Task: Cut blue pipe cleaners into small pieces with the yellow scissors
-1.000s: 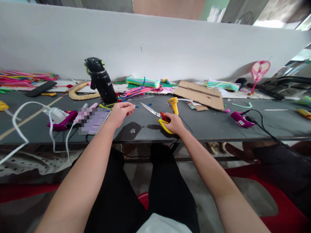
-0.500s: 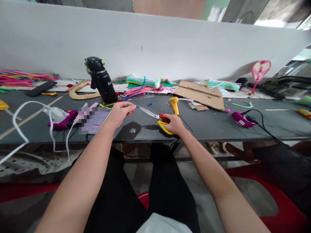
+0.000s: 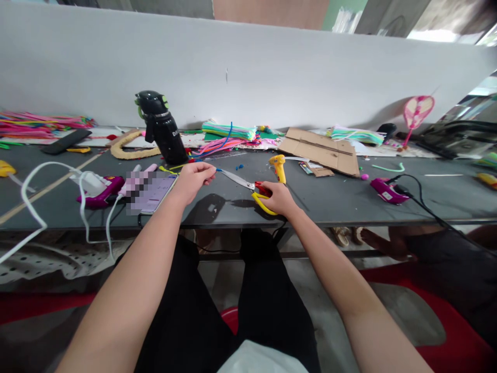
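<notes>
My right hand (image 3: 278, 199) grips the red and yellow handles of a pair of scissors (image 3: 239, 181), their silver blades pointing left. The blade tips reach a short blue piece of pipe cleaner (image 3: 218, 170), pinched between the thumb and fingers of my left hand (image 3: 195, 180). Most of that piece is hidden by my fingers. A few small blue bits (image 3: 239, 167) lie on the grey table (image 3: 326, 204) just beyond the blades. Behind my right hand is a yellow glue gun (image 3: 278, 167).
A black bottle (image 3: 166, 132) and a phone (image 3: 161, 189) are at my left, near a purple power socket (image 3: 101, 192) with white cables. Pipe cleaner bundles (image 3: 229, 130) and cardboard (image 3: 320, 149) line the back. Another purple socket (image 3: 388, 191) sits right. Someone sits at the right.
Almost nothing differs. My left hand has shifted very slightly to the left with the blue piece; the scissors stay in place.
</notes>
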A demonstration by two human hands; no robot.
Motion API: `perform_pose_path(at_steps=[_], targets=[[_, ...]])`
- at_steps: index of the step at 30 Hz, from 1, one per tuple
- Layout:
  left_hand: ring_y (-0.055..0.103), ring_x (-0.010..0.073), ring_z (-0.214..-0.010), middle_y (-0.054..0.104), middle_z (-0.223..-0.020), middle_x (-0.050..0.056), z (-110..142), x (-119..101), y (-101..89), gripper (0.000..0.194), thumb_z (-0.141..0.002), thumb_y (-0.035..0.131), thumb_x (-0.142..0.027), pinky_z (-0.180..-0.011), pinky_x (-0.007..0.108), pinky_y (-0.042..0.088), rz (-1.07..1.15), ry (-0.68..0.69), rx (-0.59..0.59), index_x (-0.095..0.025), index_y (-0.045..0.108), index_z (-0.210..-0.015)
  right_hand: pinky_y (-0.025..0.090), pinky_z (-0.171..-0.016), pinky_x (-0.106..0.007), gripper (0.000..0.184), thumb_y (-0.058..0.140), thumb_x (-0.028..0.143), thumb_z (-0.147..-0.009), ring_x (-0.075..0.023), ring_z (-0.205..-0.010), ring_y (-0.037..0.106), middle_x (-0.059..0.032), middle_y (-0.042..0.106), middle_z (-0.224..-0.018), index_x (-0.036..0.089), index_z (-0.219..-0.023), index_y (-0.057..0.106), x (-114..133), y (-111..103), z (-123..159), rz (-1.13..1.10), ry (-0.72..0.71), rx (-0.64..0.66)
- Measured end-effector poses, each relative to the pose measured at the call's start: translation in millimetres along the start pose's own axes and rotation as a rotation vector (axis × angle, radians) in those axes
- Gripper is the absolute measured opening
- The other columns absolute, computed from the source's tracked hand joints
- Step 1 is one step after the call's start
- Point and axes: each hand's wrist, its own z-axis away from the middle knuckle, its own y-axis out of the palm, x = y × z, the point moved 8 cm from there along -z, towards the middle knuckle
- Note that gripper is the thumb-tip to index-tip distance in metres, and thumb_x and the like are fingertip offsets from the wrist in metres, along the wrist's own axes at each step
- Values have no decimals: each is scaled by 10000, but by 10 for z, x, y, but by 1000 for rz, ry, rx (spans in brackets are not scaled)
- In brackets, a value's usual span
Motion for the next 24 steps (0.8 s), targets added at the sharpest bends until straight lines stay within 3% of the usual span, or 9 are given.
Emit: perform_pose_path(at_steps=[24], targets=[[504, 97, -597, 603, -651, 11, -4, 26, 32, 215, -664, 771, -330, -573, 231, 371, -51, 13, 56, -140, 698, -733, 278, -593, -258, 189, 639, 366, -739, -115, -607, 398, 4, 562, -661, 181, -712, 612, -69, 70, -20, -31, -13, 2]])
